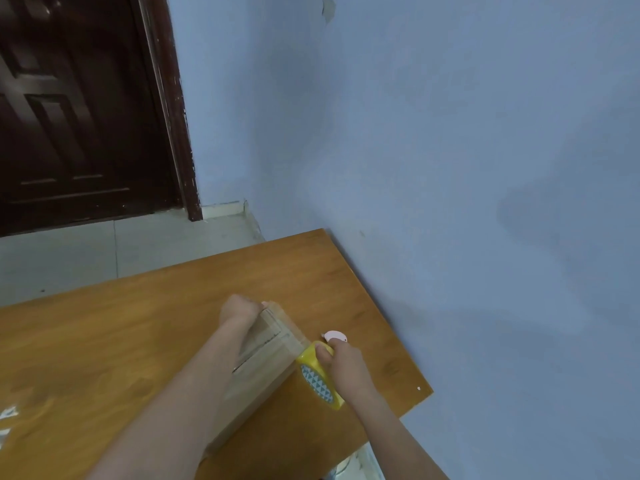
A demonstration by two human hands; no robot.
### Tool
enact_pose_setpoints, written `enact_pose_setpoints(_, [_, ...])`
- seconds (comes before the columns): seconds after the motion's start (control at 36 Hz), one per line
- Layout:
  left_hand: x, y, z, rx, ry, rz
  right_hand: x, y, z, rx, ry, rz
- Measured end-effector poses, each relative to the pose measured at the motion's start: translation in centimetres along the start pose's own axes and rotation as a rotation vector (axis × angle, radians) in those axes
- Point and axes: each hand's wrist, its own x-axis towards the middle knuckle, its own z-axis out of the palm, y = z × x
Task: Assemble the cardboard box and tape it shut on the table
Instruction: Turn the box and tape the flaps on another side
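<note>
A brown cardboard box (263,362) lies on the wooden table (138,323), its flaps folded closed with a seam showing on top. My left hand (239,311) presses on the box's far end, fingers curled over the edge. My right hand (346,367) grips a yellow tape roll (317,379) with a teal triangle pattern, held against the box's right side. A strip of clear tape (289,327) runs from the roll along the box's right edge toward my left hand.
A small pink and white object (335,336) lies on the table just beyond my right hand. The blue wall (450,168) borders the table's right side. A dark wooden door (79,109) and tiled floor (104,251) lie beyond the table's far edge.
</note>
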Motion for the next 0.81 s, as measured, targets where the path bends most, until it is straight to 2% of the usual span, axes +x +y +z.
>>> enact_pose_setpoints(0.36, [0.4, 0.6, -0.9, -0.008, -0.139, -0.17, 0.4, -0.2, 0.0, -0.001, -0.014, 0.036])
enact_pose_setpoints(0.69, [1.3, 0.2, -0.2, -0.033, -0.176, -0.197, 0.6, -0.1, 0.3, -0.01, -0.006, 0.047])
enact_pose_setpoints(0.81, [1.1, 0.5, 0.2, 0.026, -0.209, -0.179, 0.7, 0.0, 0.4, -0.022, -0.008, 0.039])
